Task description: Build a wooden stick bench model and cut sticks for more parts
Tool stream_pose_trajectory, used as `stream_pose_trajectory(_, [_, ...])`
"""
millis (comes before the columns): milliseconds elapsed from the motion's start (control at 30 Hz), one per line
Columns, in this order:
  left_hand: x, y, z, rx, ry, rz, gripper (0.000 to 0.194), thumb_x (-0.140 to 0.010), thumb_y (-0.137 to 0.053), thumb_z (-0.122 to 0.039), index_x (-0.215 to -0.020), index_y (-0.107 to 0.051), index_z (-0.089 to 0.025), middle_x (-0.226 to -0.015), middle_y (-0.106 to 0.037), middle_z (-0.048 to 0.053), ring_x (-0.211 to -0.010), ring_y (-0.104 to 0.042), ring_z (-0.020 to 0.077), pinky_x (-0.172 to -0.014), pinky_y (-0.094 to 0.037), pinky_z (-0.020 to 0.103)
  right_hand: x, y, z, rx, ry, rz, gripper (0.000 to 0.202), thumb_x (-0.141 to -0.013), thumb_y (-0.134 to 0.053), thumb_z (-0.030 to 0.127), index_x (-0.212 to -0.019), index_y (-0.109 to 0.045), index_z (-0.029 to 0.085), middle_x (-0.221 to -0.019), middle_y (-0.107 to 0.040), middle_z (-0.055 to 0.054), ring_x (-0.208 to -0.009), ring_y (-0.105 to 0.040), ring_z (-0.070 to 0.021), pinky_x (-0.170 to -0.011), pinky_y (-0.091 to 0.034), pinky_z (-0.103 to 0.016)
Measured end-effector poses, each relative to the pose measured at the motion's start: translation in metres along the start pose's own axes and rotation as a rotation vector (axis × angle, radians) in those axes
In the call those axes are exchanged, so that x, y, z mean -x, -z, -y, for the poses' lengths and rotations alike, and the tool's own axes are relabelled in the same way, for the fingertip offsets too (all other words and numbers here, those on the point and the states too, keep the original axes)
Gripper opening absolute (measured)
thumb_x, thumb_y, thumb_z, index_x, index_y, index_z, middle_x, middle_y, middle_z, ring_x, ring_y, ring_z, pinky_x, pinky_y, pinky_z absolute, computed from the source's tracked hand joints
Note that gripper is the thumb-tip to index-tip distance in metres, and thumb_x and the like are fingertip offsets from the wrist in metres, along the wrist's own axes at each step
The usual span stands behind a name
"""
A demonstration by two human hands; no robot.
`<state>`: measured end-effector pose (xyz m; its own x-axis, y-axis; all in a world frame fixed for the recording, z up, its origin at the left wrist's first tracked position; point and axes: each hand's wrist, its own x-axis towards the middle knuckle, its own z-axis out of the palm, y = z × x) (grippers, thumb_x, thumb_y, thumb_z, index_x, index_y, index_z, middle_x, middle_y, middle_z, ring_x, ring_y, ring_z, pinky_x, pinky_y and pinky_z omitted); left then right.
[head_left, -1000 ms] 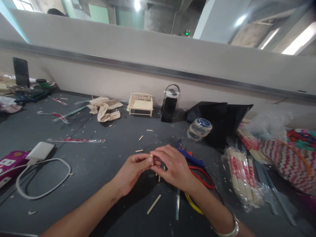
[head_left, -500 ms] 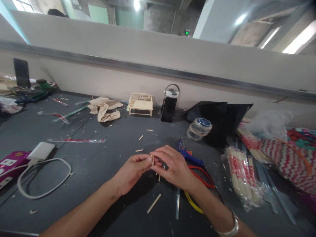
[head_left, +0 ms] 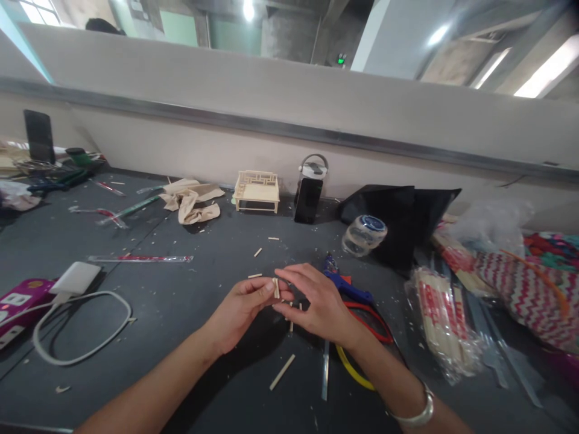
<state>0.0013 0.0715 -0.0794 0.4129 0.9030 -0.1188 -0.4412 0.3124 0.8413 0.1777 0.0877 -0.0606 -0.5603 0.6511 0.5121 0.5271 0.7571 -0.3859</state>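
Between thumb and fingers, my left hand (head_left: 246,304) pinches a small pale wooden stick piece (head_left: 277,288). My right hand (head_left: 314,301) is just to the right, its thumb and fingers apart around that piece; nothing shows in its grip. Below the hands, short wooden sticks (head_left: 291,324) lie on the dark table, partly hidden. A longer wooden stick (head_left: 282,372) rests nearer to me. Beyond the hands lie more stick pieces (head_left: 257,252). At the back stands a miniature wooden bench (head_left: 257,193) with a lattice back.
Right of my hands lie blue-handled pliers (head_left: 348,286), a red and yellow handled tool (head_left: 357,369) and a metal ruler (head_left: 325,371). Further right are a clear jar (head_left: 364,235) and bagged sticks (head_left: 441,319). A phone (head_left: 308,201) leans at the back; a white cable (head_left: 129,304) loops left.
My right thumb and fingers have parted from the wooden stick piece, which now shows more fully in my left hand. The things on the table stay in place.
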Motion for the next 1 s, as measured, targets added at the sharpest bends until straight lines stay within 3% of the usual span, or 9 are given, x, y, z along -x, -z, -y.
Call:
stream_pose_trajectory(567, [-0.0010, 0.0012, 0.0046, -0.030, 0.026, -0.034, 0.020, -0.082, -0.064, -0.030, -0.088, -0.070, -0.012, -0.087, -0.071, 0.008, -0.085, -0.063, 0.0167, -0.086, -0.045, 0.030, 0.0020, -0.0060, -0.0041, 0.165, 0.014, 0.010, 0.025, -0.083, -0.060, 0.031, -0.104, -0.061, 0.017, -0.097, -0.065, -0.007, -0.088, -0.057, -0.0216, -0.076, -0.044, -0.036])
stream_pose_trajectory(733, [-0.0033, 0.0043, 0.0061, 0.023, 0.046, -0.032, 0.019, -0.081, -0.064, -0.028, -0.084, -0.071, -0.011, -0.083, -0.071, 0.008, -0.083, -0.064, 0.0167, -0.083, -0.045, 0.028, 0.0026, -0.0077, -0.0026, 0.153, 0.001, 0.018, 0.043, -0.082, -0.062, 0.040, -0.116, -0.056, 0.015, -0.104, -0.064, -0.010, -0.092, -0.057, -0.0232, -0.079, -0.045, -0.037])
stream_pose_trajectory(800, [-0.0036, 0.0049, 0.0058, 0.038, 0.052, -0.039, 0.018, -0.080, -0.065, -0.028, -0.081, -0.071, -0.011, -0.081, -0.071, 0.008, -0.081, -0.064, 0.0171, -0.083, -0.045, 0.029, 0.0026, -0.0081, -0.0018, 0.127, -0.004, 0.015, 0.047, -0.081, -0.063, 0.037, -0.121, -0.053, 0.014, -0.106, -0.064, -0.010, -0.094, -0.056, -0.0232, -0.082, -0.046, -0.037])
stream_pose_trajectory(1000, [-0.0036, 0.0038, 0.0058, 0.035, 0.047, -0.053, 0.015, -0.076, -0.069, -0.027, -0.080, -0.071, -0.012, -0.082, -0.071, 0.008, -0.081, -0.064, 0.0165, -0.081, -0.045, 0.028, 0.0015, -0.0092, -0.0013, 0.079, -0.003, 0.002, 0.034, -0.078, -0.059, 0.022, -0.112, -0.058, 0.018, -0.101, -0.065, -0.007, -0.089, -0.057, -0.0209, -0.079, -0.046, -0.035])
